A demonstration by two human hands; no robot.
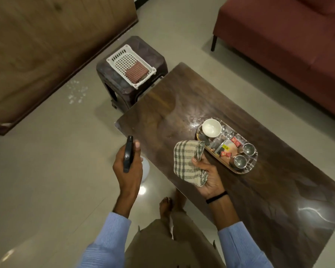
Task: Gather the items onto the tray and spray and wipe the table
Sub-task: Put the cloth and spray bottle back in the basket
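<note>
Left grip (pixel 127 161) is wrapped around a black spray bottle (pixel 128 153) just off the edge of the dark glossy wood surface (pixel 182 105). Right grip (pixel 207 175) is clamped on a folded checked cloth (pixel 188 159), beside the oval tray (pixel 242 170) holding one white bowl (pixel 211 128), two steel cups (pixel 249 149), spoons and sachets.
</note>
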